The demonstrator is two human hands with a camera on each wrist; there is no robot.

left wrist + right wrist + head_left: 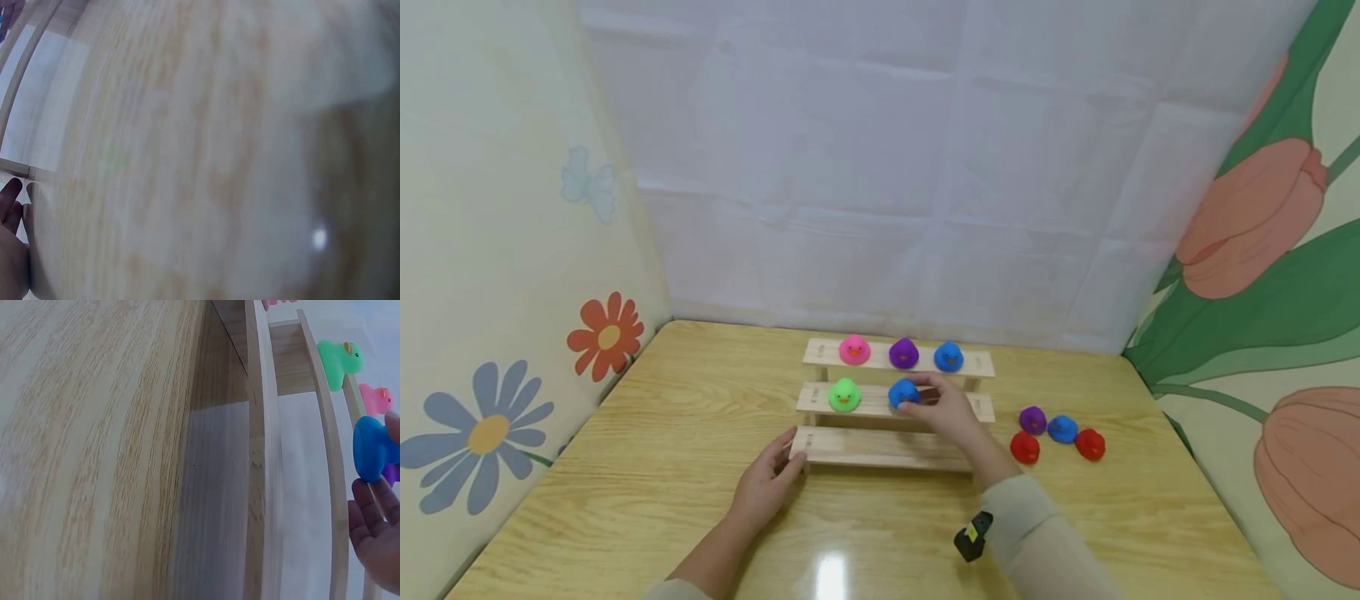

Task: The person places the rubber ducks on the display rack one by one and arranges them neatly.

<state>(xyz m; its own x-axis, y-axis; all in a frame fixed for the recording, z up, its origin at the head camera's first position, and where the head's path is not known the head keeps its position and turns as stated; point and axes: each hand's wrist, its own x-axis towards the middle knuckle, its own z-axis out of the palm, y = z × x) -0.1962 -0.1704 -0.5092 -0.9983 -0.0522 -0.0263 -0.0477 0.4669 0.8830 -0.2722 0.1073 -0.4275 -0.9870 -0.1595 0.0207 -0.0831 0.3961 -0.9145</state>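
Observation:
A three-tier wooden rack (880, 448) stands on the table. My right hand (953, 412) pinches a blue rubber duck (903, 394) between thumb and fingers at the middle step; the right wrist view shows this blue duck (370, 449) tilted, fingertips at its base. To its left on that step sits a green duck (845, 395). On the top step are a pink duck (854, 350), a purple duck (904, 354) and another blue duck (949, 357). My left hand (766, 481) holds the left end of the bottom step, thumb at its front corner.
Right of the rack lie a purple duck (1033, 420), a blue duck (1063, 429) and two red ducks (1025, 447) on the wooden table (700, 383). A small black device (973, 537) is at my right sleeve. A white cloth (880, 208) hangs behind.

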